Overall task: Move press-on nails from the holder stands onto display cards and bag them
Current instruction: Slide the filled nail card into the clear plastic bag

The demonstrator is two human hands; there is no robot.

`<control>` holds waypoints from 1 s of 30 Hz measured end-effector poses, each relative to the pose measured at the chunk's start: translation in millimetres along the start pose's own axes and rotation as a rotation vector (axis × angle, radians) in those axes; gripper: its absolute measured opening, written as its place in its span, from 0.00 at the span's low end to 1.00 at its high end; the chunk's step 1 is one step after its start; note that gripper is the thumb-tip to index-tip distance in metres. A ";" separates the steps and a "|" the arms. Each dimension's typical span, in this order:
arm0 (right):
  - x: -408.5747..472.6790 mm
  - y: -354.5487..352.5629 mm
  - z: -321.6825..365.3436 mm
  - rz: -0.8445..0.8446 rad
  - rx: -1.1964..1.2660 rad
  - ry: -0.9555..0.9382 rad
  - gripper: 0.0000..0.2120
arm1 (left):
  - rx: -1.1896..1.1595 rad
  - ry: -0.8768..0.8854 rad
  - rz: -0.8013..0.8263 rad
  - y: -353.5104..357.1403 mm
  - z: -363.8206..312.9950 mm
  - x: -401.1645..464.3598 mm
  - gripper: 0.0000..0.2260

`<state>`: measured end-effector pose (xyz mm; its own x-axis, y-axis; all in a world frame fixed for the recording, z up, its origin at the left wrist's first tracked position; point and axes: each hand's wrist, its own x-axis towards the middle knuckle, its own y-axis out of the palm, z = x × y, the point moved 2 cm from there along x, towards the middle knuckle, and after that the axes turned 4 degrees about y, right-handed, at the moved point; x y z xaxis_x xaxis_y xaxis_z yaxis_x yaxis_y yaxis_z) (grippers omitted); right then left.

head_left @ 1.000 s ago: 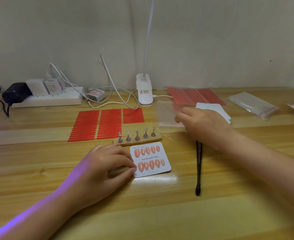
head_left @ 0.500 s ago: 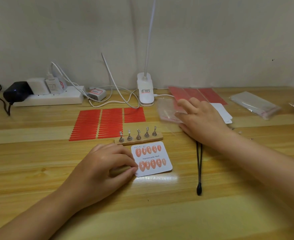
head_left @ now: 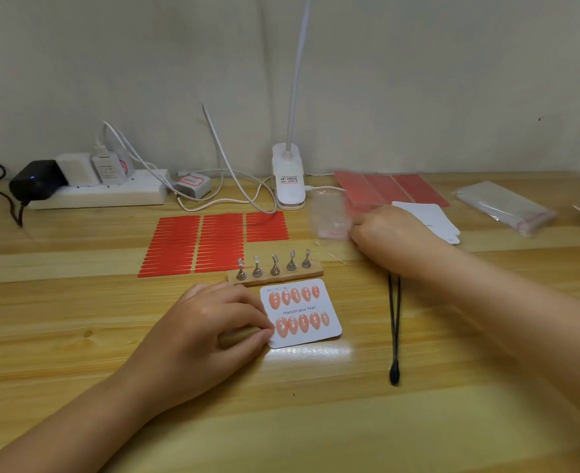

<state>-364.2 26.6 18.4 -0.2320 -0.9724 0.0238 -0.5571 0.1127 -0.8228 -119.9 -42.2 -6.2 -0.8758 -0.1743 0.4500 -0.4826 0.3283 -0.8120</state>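
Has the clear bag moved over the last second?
Yes. The clear bag, gripped by the right hand, has gone from the table in front of the red sheets to up by the lamp clip, away from the person.

A home craft desk: wooden table [head_left: 76, 336], power strip [head_left: 104, 196], clip lamp [head_left: 288, 179].
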 end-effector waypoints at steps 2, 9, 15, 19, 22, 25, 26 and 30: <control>-0.1 -0.4 -1.0 -0.030 0.060 0.024 0.10 | -0.003 0.000 -0.009 0.7 -0.1 -0.2 0.12; -9.2 0.2 -6.8 -0.236 0.548 0.143 0.04 | -0.005 -0.008 -0.014 2.0 0.4 -0.2 0.12; -20.2 -1.8 -7.8 -0.396 0.718 0.086 0.03 | -0.007 -0.003 -0.011 1.9 0.3 -0.5 0.11; -28.5 -6.5 -12.0 -0.460 1.019 0.152 0.03 | -0.005 0.006 -0.012 2.2 0.1 0.2 0.11; -33.3 -13.6 -15.0 -0.458 1.322 0.276 0.09 | -0.007 0.005 -0.007 1.7 -0.2 0.0 0.11; -38.1 -24.2 -16.3 -0.477 1.683 0.349 0.07 | -0.005 0.005 0.009 2.0 -0.7 0.2 0.11; -39.9 -27.4 -16.0 -0.473 1.781 0.372 0.06 | -0.008 0.003 0.009 2.2 -0.3 0.2 0.11; -47.2 -37.2 -8.4 -0.364 2.096 0.423 0.04 | -0.054 -0.019 -0.029 1.2 -0.6 -0.4 0.10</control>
<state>-339.3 70.0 52.6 -0.6257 -0.7695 0.1282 0.7759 -0.6308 0.0007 -120.1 -41.2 -7.1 -0.8615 -0.2021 0.4658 -0.5075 0.3723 -0.7771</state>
